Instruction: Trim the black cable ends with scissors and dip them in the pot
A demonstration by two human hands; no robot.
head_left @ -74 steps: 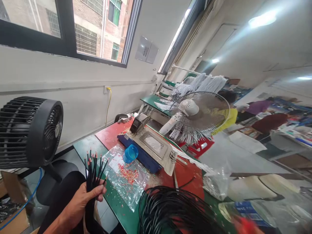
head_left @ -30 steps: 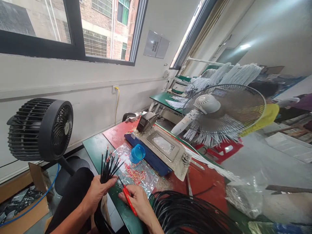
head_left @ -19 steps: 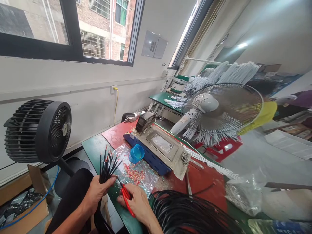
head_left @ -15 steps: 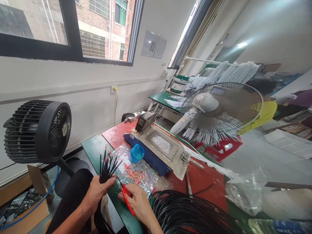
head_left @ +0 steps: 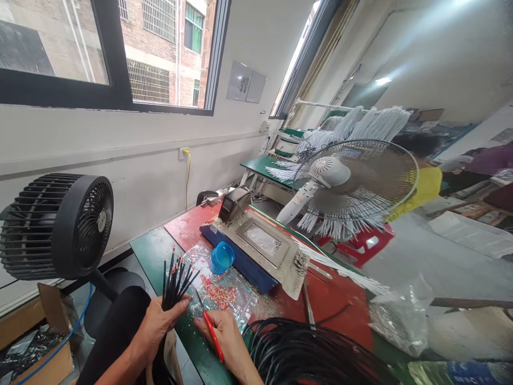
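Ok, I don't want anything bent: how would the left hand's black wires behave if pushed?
The black wires seem fairly stiff over short lengths, standing above the left hand without drooping. Nudged, they'd probably fan wider, since they splay at the top. The reddish tips look thin, so might bend easily.

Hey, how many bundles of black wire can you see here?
2: a small bundle gripped in the left hand, and a big bundle on the table, right of the right hand, cut off by the picture's bottom edge. Others may be hidden.
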